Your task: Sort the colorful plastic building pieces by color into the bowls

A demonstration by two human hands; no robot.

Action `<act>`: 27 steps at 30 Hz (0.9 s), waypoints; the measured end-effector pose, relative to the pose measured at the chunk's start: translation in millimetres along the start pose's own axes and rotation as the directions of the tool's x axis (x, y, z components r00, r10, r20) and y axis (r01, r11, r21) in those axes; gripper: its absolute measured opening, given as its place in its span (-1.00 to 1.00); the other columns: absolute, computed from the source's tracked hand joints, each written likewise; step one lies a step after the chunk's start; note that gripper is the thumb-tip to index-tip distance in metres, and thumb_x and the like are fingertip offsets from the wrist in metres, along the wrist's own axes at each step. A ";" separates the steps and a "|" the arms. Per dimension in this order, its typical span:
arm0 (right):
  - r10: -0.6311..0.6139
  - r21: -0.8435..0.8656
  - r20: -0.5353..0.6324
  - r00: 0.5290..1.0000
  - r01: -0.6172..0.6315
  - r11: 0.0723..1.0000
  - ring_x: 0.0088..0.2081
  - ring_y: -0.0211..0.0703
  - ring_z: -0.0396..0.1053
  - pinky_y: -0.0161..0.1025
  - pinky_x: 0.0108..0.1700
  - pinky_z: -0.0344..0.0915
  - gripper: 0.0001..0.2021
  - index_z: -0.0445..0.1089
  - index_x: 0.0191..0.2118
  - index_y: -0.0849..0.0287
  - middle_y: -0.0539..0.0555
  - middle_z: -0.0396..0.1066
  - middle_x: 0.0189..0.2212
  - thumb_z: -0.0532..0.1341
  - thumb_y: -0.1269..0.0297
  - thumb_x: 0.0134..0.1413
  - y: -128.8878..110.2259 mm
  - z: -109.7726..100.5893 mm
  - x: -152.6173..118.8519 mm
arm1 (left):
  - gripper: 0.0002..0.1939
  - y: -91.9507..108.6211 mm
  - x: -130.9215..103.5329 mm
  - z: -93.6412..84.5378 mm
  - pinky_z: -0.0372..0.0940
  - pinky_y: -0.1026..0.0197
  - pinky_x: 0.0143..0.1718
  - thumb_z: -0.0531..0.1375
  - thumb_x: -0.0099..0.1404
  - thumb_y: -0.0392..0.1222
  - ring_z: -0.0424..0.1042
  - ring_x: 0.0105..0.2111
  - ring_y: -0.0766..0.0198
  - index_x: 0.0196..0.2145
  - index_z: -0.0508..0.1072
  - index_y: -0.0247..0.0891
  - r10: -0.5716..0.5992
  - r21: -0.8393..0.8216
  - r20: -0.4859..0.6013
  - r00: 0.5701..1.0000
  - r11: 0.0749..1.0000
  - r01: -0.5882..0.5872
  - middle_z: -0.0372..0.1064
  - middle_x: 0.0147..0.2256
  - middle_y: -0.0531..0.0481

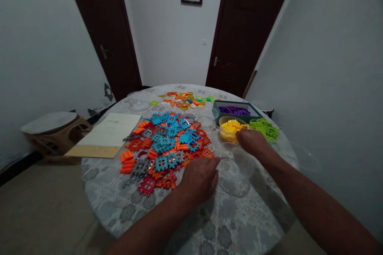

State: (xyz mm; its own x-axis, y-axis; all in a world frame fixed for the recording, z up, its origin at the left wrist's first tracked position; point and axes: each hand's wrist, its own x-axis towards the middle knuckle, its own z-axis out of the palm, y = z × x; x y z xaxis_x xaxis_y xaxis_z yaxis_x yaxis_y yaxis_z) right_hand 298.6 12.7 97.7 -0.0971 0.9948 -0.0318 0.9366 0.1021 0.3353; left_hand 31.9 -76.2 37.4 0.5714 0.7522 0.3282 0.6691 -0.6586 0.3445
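My left hand (200, 180) is over the table at the near right edge of a large pile of blue, orange, red and grey plastic pieces (170, 139). Its fingers point right, toward a clear plastic container (236, 165); what they hold, if anything, cannot be made out. My right hand (250, 140) is at the near right rim of a clear round tub of yellow pieces (231, 127), its fingers bent down and mostly hidden. Just beyond it, green pieces (265, 128) fill another tub. Behind these tubs stands a dark green box (254, 113) with purple pieces (235, 110).
A round table with a patterned cloth (215, 229) carries everything. Paper sheets (109, 129) lie at the left. Small mixed pieces (182, 99) are scattered at the far side, near a clear lid (139, 105). A brown stool-like object (54, 135) stands left of the table.
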 end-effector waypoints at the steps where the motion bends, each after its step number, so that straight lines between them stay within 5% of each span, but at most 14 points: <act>1: -0.011 -0.009 -0.006 1.000 0.011 1.000 -0.06 0.14 0.62 -0.09 -0.08 0.46 -0.67 0.59 0.03 0.26 0.43 0.58 -0.02 0.08 0.35 0.40 -0.3 0.3 -1.2 | -0.60 -4.7 -6.0 -5.3 0.46 -0.05 0.00 0.11 0.49 -0.21 0.56 -0.05 0.01 0.24 0.41 -0.16 -0.009 -0.016 -0.044 0.999 1.000 0.009 0.59 -0.05 -0.18; 5: -0.057 -0.057 -0.051 0.997 0.054 0.997 -0.15 0.11 0.62 -0.15 -0.20 0.42 -0.71 0.56 -0.04 0.24 0.36 0.57 -0.08 0.08 0.34 0.42 2.2 2.7 -3.9 | -0.72 -33.9 -34.7 -32.4 0.44 -0.06 0.06 0.10 0.51 -0.19 0.54 -0.02 0.03 0.09 0.50 -0.16 -0.066 -0.037 -0.249 0.966 0.998 0.059 0.59 -0.06 -0.18; 9: -0.102 -0.097 -0.140 0.985 0.089 0.991 -0.18 0.07 0.60 -0.22 -0.33 0.31 -0.73 0.53 -0.08 0.16 0.27 0.56 -0.10 0.06 0.31 0.44 0.9 -7.9 -9.3 | -0.76 -73.4 -66.0 -51.5 0.40 -0.12 0.17 0.12 0.51 -0.19 0.51 0.05 0.02 0.07 0.49 -0.13 -0.172 0.030 -0.481 0.860 0.977 0.212 0.57 -0.03 -0.14; 14: -0.131 -0.066 -0.272 0.953 0.117 0.991 -0.22 0.04 0.59 -0.23 -0.37 0.24 -0.74 0.53 -0.11 0.11 0.24 0.59 -0.05 0.07 0.29 0.43 -30.7 -46.6 -19.5 | -0.69 -113.0 -92.2 -52.7 0.25 -0.19 0.37 0.13 0.52 -0.14 0.39 0.25 -0.02 0.16 0.42 -0.12 -0.312 0.054 -0.588 0.747 0.906 0.421 0.47 0.16 -0.17; 17: -0.122 0.148 -0.359 0.925 0.186 0.971 -0.24 0.02 0.59 -0.21 -0.29 0.31 -0.75 0.53 -0.12 0.11 0.22 0.63 -0.13 0.10 0.21 0.43 -64.3 -67.4 -19.6 | -0.65 -127.0 -98.8 -44.9 0.21 -0.20 0.40 0.13 0.52 -0.12 0.33 0.30 -0.04 0.21 0.37 -0.16 -0.339 0.046 -0.633 0.696 0.881 0.471 0.43 0.19 -0.21; 19: -0.129 0.394 -0.412 0.902 0.305 0.867 -0.24 -0.02 0.60 -0.22 -0.22 0.36 -0.77 0.53 -0.14 0.11 0.18 0.64 -0.20 0.13 0.19 0.41 -89.4 -76.4 -15.7 | -0.61 -133.3 -100.8 -39.0 0.21 -0.22 0.40 0.12 0.53 -0.11 0.30 0.33 -0.06 0.25 0.34 -0.19 -0.358 0.025 -0.666 0.654 0.866 0.500 0.39 0.22 -0.25; 22: -0.106 0.731 -0.424 0.900 0.409 0.547 -0.30 -0.08 0.60 -0.23 -0.23 0.40 -0.79 0.52 -0.16 0.10 0.09 0.62 -0.31 0.19 0.15 0.34 -128.8 -83.4 -4.4 | -0.55 -140.0 -102.3 -32.4 0.24 -0.24 0.38 0.09 0.54 -0.09 0.27 0.35 -0.09 0.31 0.28 -0.23 -0.390 -0.015 -0.683 0.618 0.853 0.522 0.33 0.26 -0.32; 27: -0.101 0.962 -0.265 0.959 0.270 0.036 -0.42 -0.16 0.55 -0.27 -0.34 0.45 -0.76 0.50 -0.25 0.15 0.00 0.52 -0.45 0.32 0.07 0.16 -189.1 -84.0 20.2 | -0.52 -146.5 -103.8 -25.4 0.25 -0.26 0.38 0.07 0.55 -0.09 0.26 0.36 -0.10 0.34 0.24 -0.24 -0.435 -0.038 -0.662 0.610 0.832 0.553 0.31 0.28 -0.33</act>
State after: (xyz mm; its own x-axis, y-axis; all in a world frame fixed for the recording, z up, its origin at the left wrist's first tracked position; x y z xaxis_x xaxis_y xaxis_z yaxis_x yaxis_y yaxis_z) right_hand 91.2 13.3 112.7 -0.2769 0.9428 0.1855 0.3314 0.2750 -0.9025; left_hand -137.5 -58.4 -24.8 -0.2575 0.7304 0.6326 0.8549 -0.1329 0.5015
